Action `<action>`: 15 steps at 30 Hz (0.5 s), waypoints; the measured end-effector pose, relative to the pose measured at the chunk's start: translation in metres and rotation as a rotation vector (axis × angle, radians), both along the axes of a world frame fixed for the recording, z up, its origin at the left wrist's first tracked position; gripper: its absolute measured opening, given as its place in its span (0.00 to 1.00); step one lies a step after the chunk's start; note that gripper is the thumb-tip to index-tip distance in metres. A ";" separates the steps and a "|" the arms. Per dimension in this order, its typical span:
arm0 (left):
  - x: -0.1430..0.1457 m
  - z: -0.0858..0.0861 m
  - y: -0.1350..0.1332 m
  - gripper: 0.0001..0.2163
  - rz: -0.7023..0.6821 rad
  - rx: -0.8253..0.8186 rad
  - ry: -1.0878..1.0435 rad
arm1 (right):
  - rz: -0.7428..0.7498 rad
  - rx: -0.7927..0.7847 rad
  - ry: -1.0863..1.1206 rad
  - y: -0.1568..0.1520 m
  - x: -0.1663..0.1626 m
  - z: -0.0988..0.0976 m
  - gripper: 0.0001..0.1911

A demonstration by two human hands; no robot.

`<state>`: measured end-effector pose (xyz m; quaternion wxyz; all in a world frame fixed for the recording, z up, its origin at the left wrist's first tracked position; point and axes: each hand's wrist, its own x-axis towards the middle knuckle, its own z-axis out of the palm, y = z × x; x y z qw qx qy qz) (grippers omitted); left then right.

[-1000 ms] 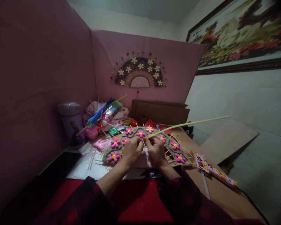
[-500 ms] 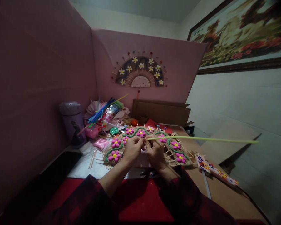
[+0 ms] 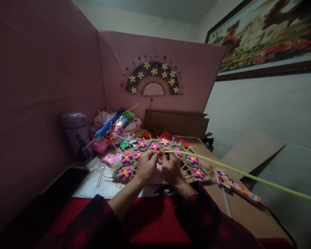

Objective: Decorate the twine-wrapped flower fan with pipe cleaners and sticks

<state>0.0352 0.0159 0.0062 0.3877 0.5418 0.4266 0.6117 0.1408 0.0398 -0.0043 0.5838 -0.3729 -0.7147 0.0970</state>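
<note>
A long yellow-green pipe cleaner (image 3: 230, 167) runs from my fingers out to the right, sloping down. My right hand (image 3: 171, 167) is closed, pinching it near its left end. Close beside it my left hand (image 3: 147, 166) is closed too, its fingertips at the short end of the pipe cleaner. Behind and below both hands lies a fan-shaped craft piece (image 3: 145, 142), wrapped in twine, with pink flowers, green wavy strips and thin sticks round its edge. My hands hide its middle.
On the left stand a purple thermos (image 3: 79, 138) and a heap of blue pipe cleaners (image 3: 110, 123) with bags. A dark phone-like slab (image 3: 68, 183) lies nearer. A flower-patterned glue gun (image 3: 237, 186) rests at right. A finished-looking fan (image 3: 154, 77) hangs on the pink panel.
The free end of the pipe cleaner has swung downward and further right. Both hands stay pinched together in nearly the same place, and the view has shifted slightly.
</note>
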 end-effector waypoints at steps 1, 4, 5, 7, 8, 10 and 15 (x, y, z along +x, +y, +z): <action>-0.001 0.000 0.000 0.09 -0.012 0.027 0.021 | 0.017 -0.037 0.049 0.001 0.001 0.001 0.08; -0.003 0.000 0.001 0.09 -0.041 0.075 0.021 | 0.170 -0.159 0.189 0.005 0.003 0.003 0.10; -0.004 0.001 0.002 0.09 -0.048 0.082 0.004 | 0.244 -0.204 0.231 0.005 0.003 0.005 0.10; -0.006 0.002 0.003 0.09 -0.067 0.095 -0.031 | 0.384 -0.292 0.304 0.006 0.003 0.007 0.11; -0.007 0.002 0.004 0.09 -0.077 0.104 -0.040 | 0.439 -0.330 0.333 0.006 0.003 0.008 0.11; -0.009 0.003 0.005 0.09 -0.090 0.132 -0.021 | 0.507 -0.385 0.369 0.006 0.004 0.009 0.13; -0.011 0.002 0.002 0.10 -0.024 0.224 0.202 | 0.552 -0.427 0.402 0.006 0.003 0.008 0.14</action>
